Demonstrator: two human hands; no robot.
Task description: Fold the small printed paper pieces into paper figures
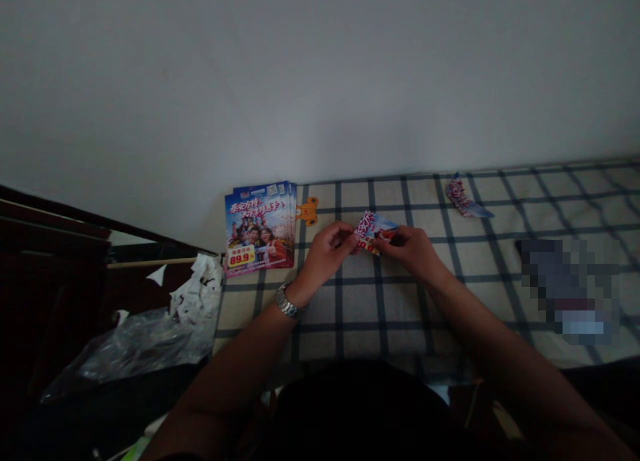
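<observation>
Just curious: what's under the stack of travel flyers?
Under the flyers lies a checked tablecloth; an orange cutout pokes out at their right edge, the rest is covered.

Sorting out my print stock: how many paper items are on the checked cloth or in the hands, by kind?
Flyer stack: 1
Held flyer: 1
Curled flyer: 1
Orange cutout: 1
Total: 4
</observation>
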